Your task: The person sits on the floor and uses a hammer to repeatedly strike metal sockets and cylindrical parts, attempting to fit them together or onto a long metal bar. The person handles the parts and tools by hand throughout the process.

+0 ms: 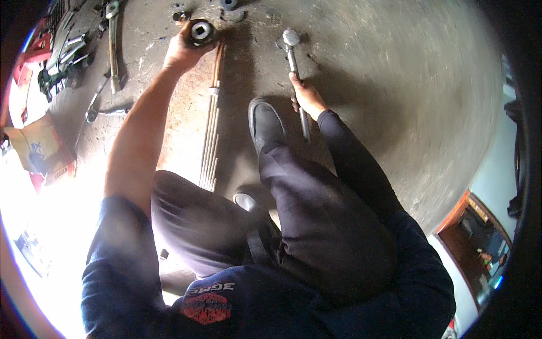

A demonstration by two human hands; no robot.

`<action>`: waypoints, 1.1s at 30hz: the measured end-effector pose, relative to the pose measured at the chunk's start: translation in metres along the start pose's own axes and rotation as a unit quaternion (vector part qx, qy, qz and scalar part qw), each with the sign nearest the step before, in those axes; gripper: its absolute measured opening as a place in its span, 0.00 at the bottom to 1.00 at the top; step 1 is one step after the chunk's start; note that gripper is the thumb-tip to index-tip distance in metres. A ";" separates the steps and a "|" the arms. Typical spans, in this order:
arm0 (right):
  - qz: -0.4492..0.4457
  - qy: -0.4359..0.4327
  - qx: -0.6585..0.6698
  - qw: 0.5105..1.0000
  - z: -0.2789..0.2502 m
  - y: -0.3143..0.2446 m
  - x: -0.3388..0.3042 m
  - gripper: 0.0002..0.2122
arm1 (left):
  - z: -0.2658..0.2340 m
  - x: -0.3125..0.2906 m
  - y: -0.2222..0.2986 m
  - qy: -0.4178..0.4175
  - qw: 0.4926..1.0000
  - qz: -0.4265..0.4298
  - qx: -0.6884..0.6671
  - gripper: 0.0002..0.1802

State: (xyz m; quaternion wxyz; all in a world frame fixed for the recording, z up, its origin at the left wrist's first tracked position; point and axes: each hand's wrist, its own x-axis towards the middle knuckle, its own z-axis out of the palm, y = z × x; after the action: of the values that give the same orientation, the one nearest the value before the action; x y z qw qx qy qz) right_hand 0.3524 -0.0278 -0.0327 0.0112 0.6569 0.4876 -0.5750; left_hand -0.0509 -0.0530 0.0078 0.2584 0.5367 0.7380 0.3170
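My left hand point(182, 55) grips a large dark socket point(210, 35) near the top of the view, its square drive hole facing me. My right hand point(310, 100) is closed round the handle of a silver ratchet point(291, 40). The ratchet's round head points away from me, apart from the socket. Below the socket, a bundle of thin metal rods point(210, 133) lies lengthwise on the floor. A small metal ring-shaped part point(179, 16) lies just beyond my left hand.
A long bar-like wrench point(113, 51) and another ratchet-like tool point(92, 115) lie at the left. Dark tools point(49, 79), a red object point(37, 52) and a torn tan bag point(38, 144) are farther left. My shoe point(266, 121) stands between both arms. A doorway point(474, 243) is at right.
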 end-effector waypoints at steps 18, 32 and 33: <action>-0.069 -0.005 -0.015 0.998 -0.004 0.005 -0.006 0.38 | -0.006 0.029 -0.041 -0.127 0.981 -0.071 -0.132 0.40; -0.271 -0.012 0.031 0.962 -0.069 -0.231 -0.148 0.32 | 0.024 -0.003 0.004 0.050 0.995 -0.048 -0.066 0.37; -0.343 -0.001 0.045 0.938 -0.076 -0.270 -0.169 0.31 | 0.023 -0.003 0.006 0.046 0.995 -0.064 -0.062 0.36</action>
State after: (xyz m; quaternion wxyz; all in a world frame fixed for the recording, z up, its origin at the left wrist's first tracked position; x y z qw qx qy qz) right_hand 0.2555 0.0520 0.2699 -0.2158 0.4492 0.6564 -0.5664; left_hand -0.0291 -0.0501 -0.0029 0.2770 0.4564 0.7608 0.3690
